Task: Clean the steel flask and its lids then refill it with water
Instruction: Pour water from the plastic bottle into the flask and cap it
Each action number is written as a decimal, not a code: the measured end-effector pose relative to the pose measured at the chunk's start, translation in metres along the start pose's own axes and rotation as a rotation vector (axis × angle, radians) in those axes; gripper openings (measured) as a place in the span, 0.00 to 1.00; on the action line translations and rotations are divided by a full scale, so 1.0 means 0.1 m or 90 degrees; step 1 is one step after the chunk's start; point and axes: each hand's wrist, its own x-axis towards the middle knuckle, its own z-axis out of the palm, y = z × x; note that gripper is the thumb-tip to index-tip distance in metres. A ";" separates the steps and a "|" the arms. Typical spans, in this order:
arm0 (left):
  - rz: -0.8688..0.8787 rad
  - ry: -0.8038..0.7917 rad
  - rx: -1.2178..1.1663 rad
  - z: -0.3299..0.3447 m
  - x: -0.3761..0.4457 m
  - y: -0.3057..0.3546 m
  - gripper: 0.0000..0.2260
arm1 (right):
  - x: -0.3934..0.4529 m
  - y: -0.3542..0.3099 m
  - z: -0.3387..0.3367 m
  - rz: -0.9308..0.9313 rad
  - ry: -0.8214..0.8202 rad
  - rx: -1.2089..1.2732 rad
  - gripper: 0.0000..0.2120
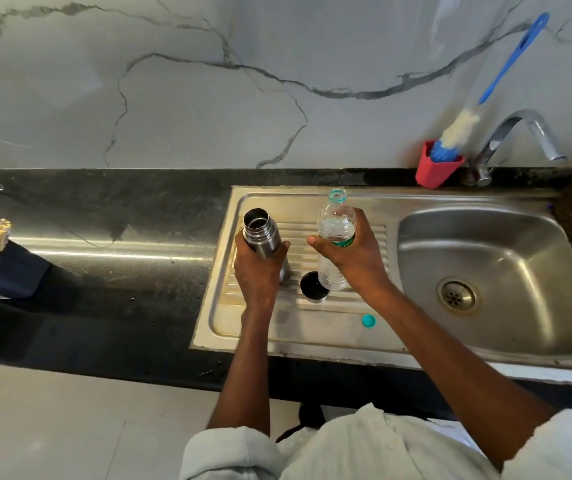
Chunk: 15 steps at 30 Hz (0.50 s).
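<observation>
Two hands were clamped: left hand (260, 268) round the rigid, slippery steel flask (263, 237), right hand (350, 252) round the light, crushable water bottle (334, 233) beside it.

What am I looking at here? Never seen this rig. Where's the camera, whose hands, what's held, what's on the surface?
There is no robot: a person wears one wide-angle camera on the head, looking down at their own two hands. It is a kitchen counter with a steel sink and drainboard. The left hand grips the open steel flask, which stands upright. The right hand holds a clear plastic water bottle, uncapped and partly full. On the drainboard lie a dark lid and the bottle's teal cap. Behind, a blue bottle brush stands in a red holder beside the tap.
</observation>
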 end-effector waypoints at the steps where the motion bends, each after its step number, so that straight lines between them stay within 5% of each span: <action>1: 0.004 -0.003 0.002 0.00 -0.01 -0.01 0.36 | 0.02 0.03 -0.03 0.006 -0.001 -0.008 0.31; 5: 0.053 0.102 0.064 -0.02 -0.18 0.11 0.46 | 0.03 0.07 -0.20 0.004 -0.011 -0.005 0.33; 9: 0.235 0.276 0.010 0.17 -0.56 0.58 0.16 | 0.03 0.10 -0.49 -0.032 0.064 0.006 0.31; 11: 0.254 0.135 0.039 0.38 -0.77 0.70 0.04 | 0.02 0.15 -0.61 -0.053 0.131 -0.018 0.30; 15: 0.218 -0.263 0.355 0.94 -1.20 0.36 0.08 | -0.03 0.39 -0.90 -0.046 0.192 -0.059 0.28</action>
